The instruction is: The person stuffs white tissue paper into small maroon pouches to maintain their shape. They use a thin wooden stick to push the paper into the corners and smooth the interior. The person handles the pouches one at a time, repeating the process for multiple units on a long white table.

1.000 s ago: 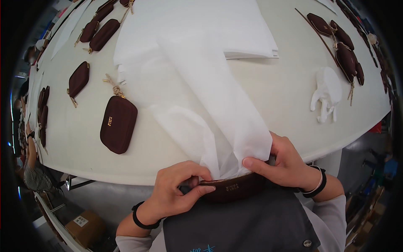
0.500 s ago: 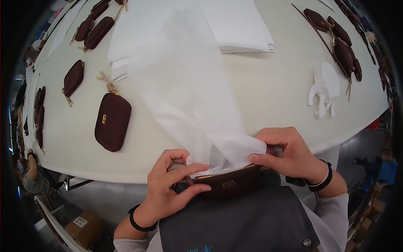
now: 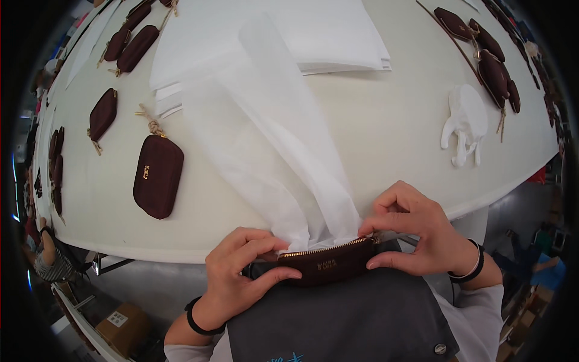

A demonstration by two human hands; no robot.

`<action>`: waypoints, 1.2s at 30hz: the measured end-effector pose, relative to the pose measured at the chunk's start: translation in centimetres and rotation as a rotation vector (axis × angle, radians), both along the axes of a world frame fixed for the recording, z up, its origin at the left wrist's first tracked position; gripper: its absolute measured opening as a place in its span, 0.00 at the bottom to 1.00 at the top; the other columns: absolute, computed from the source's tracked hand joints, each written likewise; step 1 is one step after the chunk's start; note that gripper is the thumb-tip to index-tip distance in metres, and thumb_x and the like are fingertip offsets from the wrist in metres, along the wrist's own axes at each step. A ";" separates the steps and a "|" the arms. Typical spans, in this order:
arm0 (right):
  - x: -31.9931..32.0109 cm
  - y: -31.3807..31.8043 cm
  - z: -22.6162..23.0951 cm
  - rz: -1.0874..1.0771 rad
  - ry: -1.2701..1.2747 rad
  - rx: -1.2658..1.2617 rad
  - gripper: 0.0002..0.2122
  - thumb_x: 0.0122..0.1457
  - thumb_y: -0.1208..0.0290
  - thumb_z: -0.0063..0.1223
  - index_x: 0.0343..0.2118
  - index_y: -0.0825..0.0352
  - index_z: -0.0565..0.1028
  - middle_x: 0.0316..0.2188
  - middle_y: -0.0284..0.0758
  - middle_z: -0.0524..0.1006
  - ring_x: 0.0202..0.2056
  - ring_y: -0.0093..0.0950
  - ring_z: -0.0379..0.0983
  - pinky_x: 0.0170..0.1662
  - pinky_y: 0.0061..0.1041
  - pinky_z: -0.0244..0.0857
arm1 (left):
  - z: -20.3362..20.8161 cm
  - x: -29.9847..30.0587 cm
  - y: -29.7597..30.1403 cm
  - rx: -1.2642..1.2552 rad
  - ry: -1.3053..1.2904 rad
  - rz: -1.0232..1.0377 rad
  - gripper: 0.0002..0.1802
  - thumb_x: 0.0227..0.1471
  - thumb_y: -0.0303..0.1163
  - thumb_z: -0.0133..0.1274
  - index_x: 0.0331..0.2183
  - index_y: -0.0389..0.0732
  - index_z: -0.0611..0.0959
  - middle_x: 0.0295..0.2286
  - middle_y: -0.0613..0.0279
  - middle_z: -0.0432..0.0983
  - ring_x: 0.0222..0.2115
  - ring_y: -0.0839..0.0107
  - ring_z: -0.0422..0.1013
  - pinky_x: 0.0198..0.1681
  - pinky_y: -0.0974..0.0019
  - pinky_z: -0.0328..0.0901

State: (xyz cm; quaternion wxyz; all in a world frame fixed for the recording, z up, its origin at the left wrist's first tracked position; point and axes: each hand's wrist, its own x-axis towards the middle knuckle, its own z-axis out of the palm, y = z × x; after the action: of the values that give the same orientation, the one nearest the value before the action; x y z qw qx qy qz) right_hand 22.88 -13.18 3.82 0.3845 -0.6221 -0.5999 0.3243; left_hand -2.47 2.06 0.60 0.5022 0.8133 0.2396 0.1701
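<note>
A dark burgundy zip pouch (image 3: pixel 329 265) is held against my grey apron, just off the table's near edge, its gold zipper open. White tissue paper (image 3: pixel 280 157) runs from inside its mouth up over the table. My left hand (image 3: pixel 241 271) grips the pouch's left end, thumb on the front and fingers at the tissue. At the right end, my right hand (image 3: pixel 416 235) has its thumb on the front corner and its fingers by the zipper end and the paper. The part of the tissue inside the pouch is hidden.
On the white table (image 3: pixel 386 133), a finished-looking burgundy pouch (image 3: pixel 158 175) with a knotted cord lies left. More pouches (image 3: pixel 494 75) lie far right and far left. A stack of white sheets (image 3: pixel 338 36) is at the back; a crumpled white glove-like thing (image 3: pixel 465 123) lies right. A cardboard box (image 3: pixel 123 329) stands below left.
My right hand has let go of the tissue fold and shifted onto the pouch's right corner. The tissue has gathered into narrower folds at the mouth. My left fingers have moved slightly.
</note>
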 end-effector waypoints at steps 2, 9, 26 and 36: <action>-0.3 -0.7 -0.2 0.062 0.057 -0.117 0.09 0.52 0.72 0.68 0.36 0.61 0.80 0.25 0.30 0.74 0.25 0.28 0.70 0.27 0.26 0.63 | 0.3 -0.3 0.0 0.023 0.046 -0.042 0.20 0.35 0.29 0.75 0.35 0.39 0.87 0.30 0.63 0.77 0.25 0.75 0.76 0.25 0.74 0.70; -1.1 -2.1 -1.0 0.210 -0.073 -0.195 0.09 0.60 0.65 0.60 0.27 0.63 0.76 0.13 0.31 0.66 0.16 0.29 0.62 0.21 0.30 0.56 | 0.4 0.7 0.2 0.055 0.007 -0.190 0.12 0.42 0.27 0.70 0.32 0.37 0.85 0.30 0.61 0.75 0.27 0.70 0.70 0.26 0.70 0.64; 0.6 0.6 -2.1 -0.034 0.279 -0.137 0.11 0.62 0.66 0.60 0.30 0.70 0.79 0.33 0.33 0.76 0.24 0.20 0.65 0.28 0.22 0.62 | 1.8 2.8 3.3 -0.160 0.100 -0.207 0.07 0.54 0.28 0.62 0.31 0.35 0.81 0.31 0.60 0.73 0.32 0.71 0.70 0.37 0.69 0.65; 0.2 1.9 -0.6 -0.132 0.372 -0.151 0.13 0.57 0.76 0.64 0.45 0.68 0.77 0.36 0.32 0.79 0.24 0.18 0.68 0.28 0.19 0.63 | 1.0 2.6 2.7 -0.207 0.062 -0.096 0.08 0.47 0.27 0.68 0.30 0.35 0.85 0.48 0.50 0.67 0.35 0.70 0.73 0.36 0.71 0.72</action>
State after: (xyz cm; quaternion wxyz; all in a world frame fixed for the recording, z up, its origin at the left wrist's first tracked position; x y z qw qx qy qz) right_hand 23.04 -11.28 3.27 0.4615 -0.6162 -0.4507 0.4518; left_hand 0.16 4.80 1.60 0.5833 0.7725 0.2324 0.0949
